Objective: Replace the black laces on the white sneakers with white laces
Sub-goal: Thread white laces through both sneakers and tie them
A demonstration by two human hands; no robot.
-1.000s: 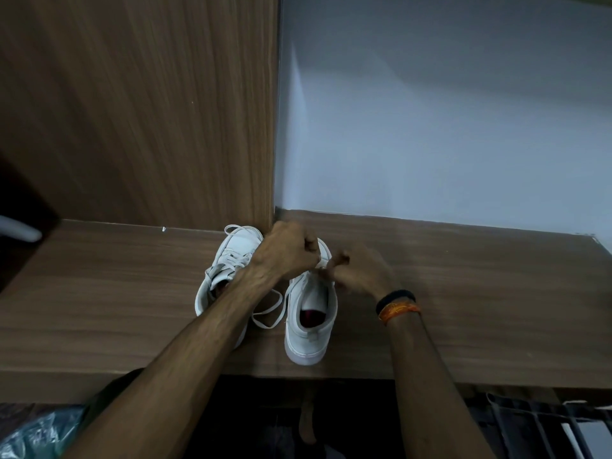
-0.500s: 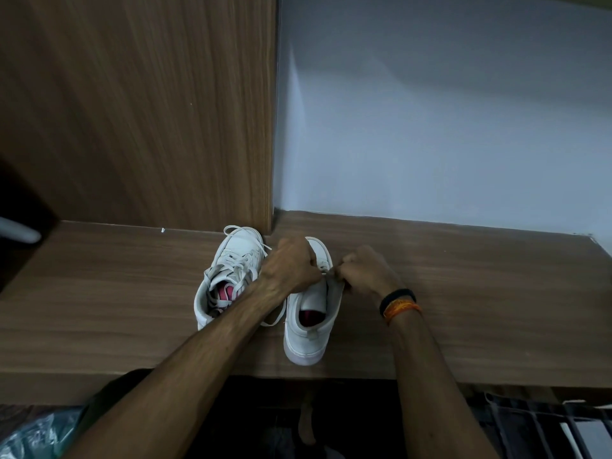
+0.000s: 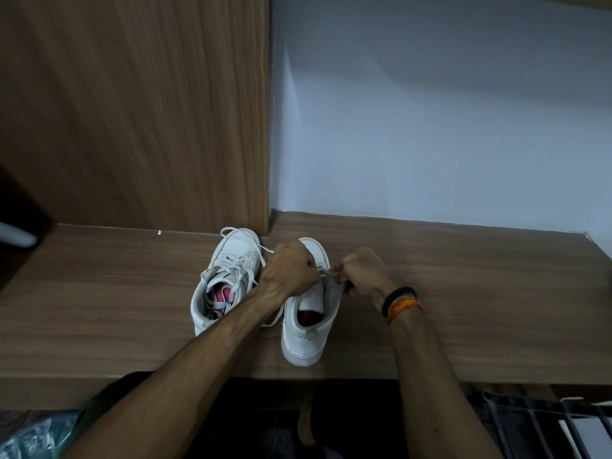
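Observation:
Two white sneakers stand side by side on a wooden shelf (image 3: 463, 309), toes toward the wall. The left sneaker (image 3: 225, 279) is laced with white laces, and its pink insole shows. The right sneaker (image 3: 308, 323) lies under both hands. My left hand (image 3: 291, 270) is curled over its front and pinches a white lace (image 3: 326, 272). My right hand (image 3: 364, 273), with a black and an orange band on the wrist, pinches the same lace at the sneaker's right side. No black lace is in view.
A wooden panel (image 3: 149, 111) rises behind the left sneaker and a pale wall (image 3: 430, 111) behind the right one. A loose lace loop (image 3: 273, 321) hangs between the sneakers. Below the shelf edge are a dark space, a plastic bag (image 3: 29, 438) and a dark rack (image 3: 536, 425).
My hands have drawn slightly apart over the right sneaker, the right hand moving right with the lace. The left sneaker's opening and pink insole have come into view.

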